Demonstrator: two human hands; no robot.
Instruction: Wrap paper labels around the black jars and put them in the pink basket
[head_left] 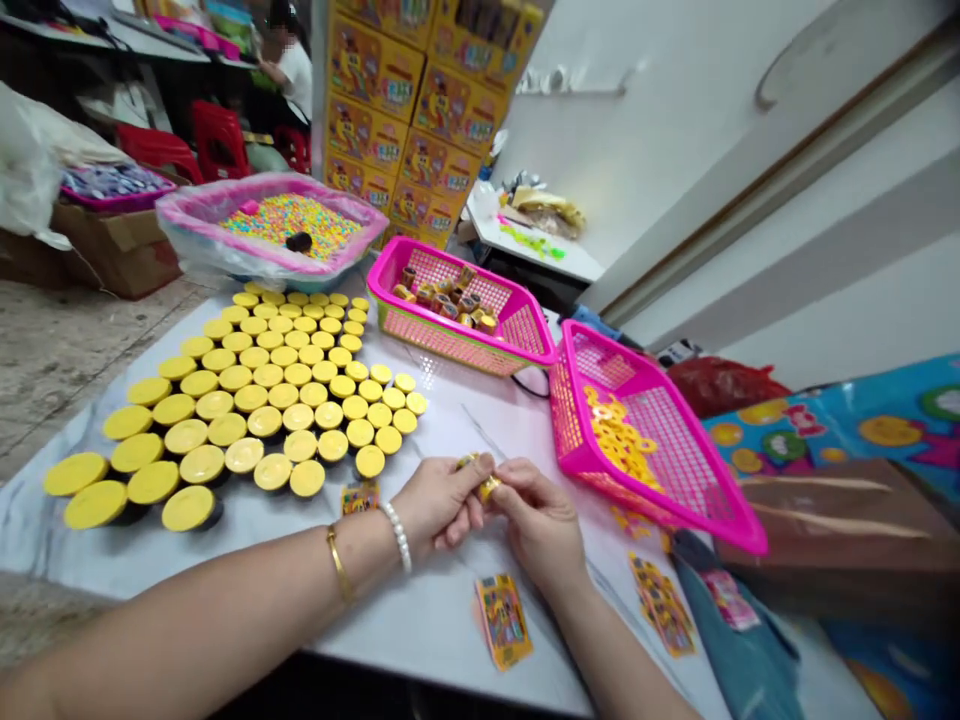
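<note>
My left hand point(442, 500), with a pearl bracelet and a gold bangle at the wrist, is closed on a small yellow piece point(489, 488) over the middle of the table. Fingertips of my right hand point(541, 520) pinch the same piece from the other side. Most of it is hidden by the fingers, so its exact kind is unclear. Just below the hands lies a stack of printed yellow stickers point(503, 622). Another printed sticker point(361, 497) is partly behind my left wrist. Many dark tubs with yellow lids point(268, 421) stand in rows to the left.
A pink basket point(465, 345) holds small yellow-and-brown containers; another pink basket point(667, 470) holds yellow plastic pieces. Behind the rows sits a plastic-lined tub point(202, 225) of colourful beads. More stickers point(661, 605) lie at right. Printed cartons point(420, 110) are stacked behind; a person point(292, 80) sits far back.
</note>
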